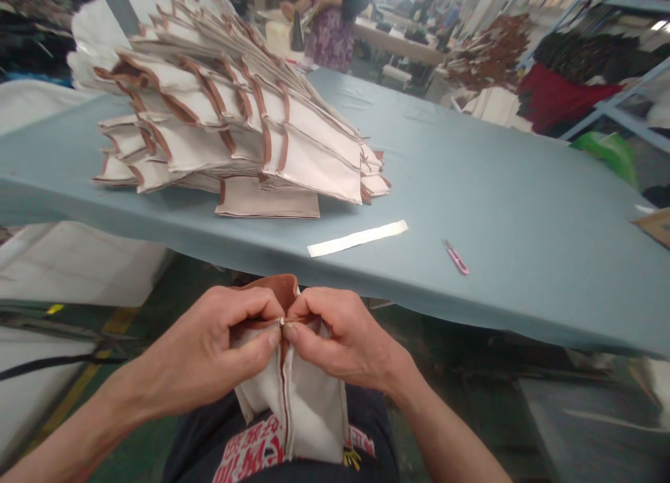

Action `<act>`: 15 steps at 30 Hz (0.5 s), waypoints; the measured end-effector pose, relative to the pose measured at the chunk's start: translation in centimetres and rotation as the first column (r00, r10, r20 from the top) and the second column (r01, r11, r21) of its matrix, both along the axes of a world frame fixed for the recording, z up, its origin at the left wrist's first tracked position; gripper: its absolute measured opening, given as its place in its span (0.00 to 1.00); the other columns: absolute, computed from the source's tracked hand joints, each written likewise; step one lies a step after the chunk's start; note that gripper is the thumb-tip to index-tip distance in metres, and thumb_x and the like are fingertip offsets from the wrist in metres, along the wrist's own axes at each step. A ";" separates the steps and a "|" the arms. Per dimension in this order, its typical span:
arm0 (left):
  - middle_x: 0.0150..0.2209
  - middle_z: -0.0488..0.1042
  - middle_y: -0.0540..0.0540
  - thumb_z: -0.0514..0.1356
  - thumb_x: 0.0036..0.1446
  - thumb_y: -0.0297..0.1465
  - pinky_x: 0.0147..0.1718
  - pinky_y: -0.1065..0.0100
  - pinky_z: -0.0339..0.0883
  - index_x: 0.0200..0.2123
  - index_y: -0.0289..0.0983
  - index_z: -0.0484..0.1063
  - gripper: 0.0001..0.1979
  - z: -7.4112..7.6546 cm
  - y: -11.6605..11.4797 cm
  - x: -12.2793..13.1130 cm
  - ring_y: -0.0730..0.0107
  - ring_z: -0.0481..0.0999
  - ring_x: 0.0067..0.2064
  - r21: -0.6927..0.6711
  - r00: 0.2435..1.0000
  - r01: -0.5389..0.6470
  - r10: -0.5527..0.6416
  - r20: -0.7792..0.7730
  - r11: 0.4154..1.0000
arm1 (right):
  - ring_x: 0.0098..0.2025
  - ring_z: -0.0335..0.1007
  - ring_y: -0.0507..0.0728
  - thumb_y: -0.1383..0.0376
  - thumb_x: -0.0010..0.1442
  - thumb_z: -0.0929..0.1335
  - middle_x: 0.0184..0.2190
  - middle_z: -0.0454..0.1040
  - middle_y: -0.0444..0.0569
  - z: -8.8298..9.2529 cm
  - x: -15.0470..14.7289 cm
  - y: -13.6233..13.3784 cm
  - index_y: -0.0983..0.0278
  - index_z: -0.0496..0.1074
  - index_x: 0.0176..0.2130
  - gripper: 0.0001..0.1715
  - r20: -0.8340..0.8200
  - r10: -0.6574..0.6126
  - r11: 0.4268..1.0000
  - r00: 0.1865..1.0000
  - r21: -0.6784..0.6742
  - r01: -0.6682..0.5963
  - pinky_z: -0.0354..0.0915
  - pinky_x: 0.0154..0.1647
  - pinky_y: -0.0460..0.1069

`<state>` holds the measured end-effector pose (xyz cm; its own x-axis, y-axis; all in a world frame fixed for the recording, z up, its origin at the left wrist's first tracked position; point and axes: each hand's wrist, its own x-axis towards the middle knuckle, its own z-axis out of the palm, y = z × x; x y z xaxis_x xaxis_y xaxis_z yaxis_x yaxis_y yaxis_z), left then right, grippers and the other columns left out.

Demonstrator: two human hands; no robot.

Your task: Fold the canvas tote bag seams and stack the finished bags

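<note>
A cream fabric bag point(317, 406) with brown trim hangs upright in front of my body, just off the table's near edge. My left hand point(225, 336) pinches its top edge between thumb and forefinger, left of a vertical seam. On the seam's other side, my right hand point(340, 333) pinches the same edge, and the thumbs nearly meet. Brown lining shows behind the fingers. Beyond my hands a white strip point(359, 239) lies on the table, with pink thread snips point(456, 257) to its right.
A tall heap of similar cream bags point(235, 120) with brown edges covers the left of the blue-grey table point(471, 190). Across the table stands a person point(332, 22) in patterned purple clothing. Shelving with dark and red fabric point(568, 95) and a green bag point(607, 155) are at the right.
</note>
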<state>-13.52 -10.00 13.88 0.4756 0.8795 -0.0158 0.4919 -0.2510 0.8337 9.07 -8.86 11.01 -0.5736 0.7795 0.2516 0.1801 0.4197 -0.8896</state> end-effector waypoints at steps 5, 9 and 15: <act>0.24 0.69 0.55 0.58 0.64 0.35 0.23 0.74 0.58 0.25 0.40 0.72 0.14 -0.8 -0.8 -0.2 0.73 0.66 0.25 -0.105 0.983 -0.075 0.091 0.158 0.992 | 0.29 0.64 0.51 0.67 0.66 0.70 0.27 0.69 0.38 -0.1 -0.6 0.0 0.59 0.67 0.31 0.12 0.018 -0.010 0.999 1.000 0.047 0.009 0.58 0.33 0.47; 0.24 0.69 0.55 0.59 0.64 0.39 0.23 0.75 0.60 0.26 0.39 0.74 0.15 -1.2 -1.6 -0.3 0.73 0.66 0.25 -0.203 0.964 -0.138 0.179 0.196 0.969 | 0.31 0.72 0.52 0.67 0.68 0.70 0.30 0.77 0.41 0.1 -0.8 -0.1 0.60 0.72 0.35 0.08 0.064 -0.045 0.991 0.997 0.126 0.037 0.64 0.36 0.47; 0.21 0.68 0.55 0.60 0.61 0.36 0.19 0.76 0.58 0.24 0.39 0.76 0.14 0.4 -1.7 -0.1 0.75 0.64 0.21 -0.102 0.975 -0.160 0.174 0.141 0.982 | 0.46 0.85 0.58 0.68 0.74 0.72 0.44 0.88 0.51 0.7 -0.7 -0.2 0.60 0.78 0.45 0.02 -0.007 -0.095 0.906 0.995 0.414 0.090 0.77 0.49 0.51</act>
<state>-13.62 -11.68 14.25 0.3253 0.9448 -0.0387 0.3897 -0.0966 0.9159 8.40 -9.09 11.75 -0.5093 0.6572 0.5556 0.2462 0.7299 -0.6376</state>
